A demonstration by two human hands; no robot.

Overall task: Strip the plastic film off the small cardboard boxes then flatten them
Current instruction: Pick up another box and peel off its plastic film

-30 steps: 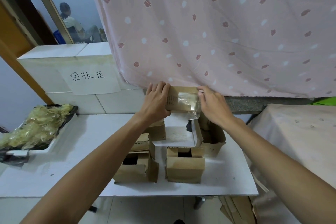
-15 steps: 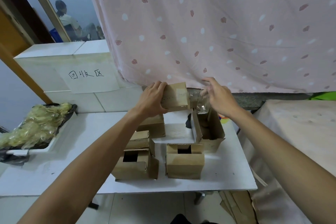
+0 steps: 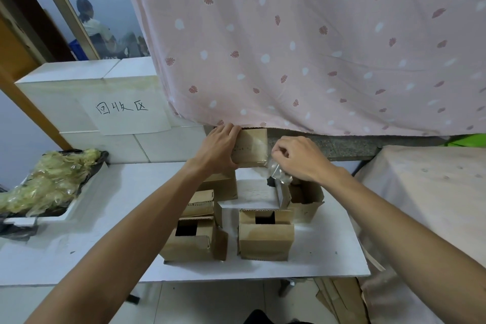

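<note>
Left hand (image 3: 219, 148) grips a box (image 3: 251, 147); right hand (image 3: 299, 159) pinches crumpled film (image 3: 277, 172), half hidden. Five boxes below, partly covered.

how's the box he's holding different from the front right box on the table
The held box is off the table, gripped by the left hand, while the front right box sits on the white table. The held box has clear film coming off it in the right hand; the front right box shows none, and its top is open. Both are small brown cardboard.
</note>
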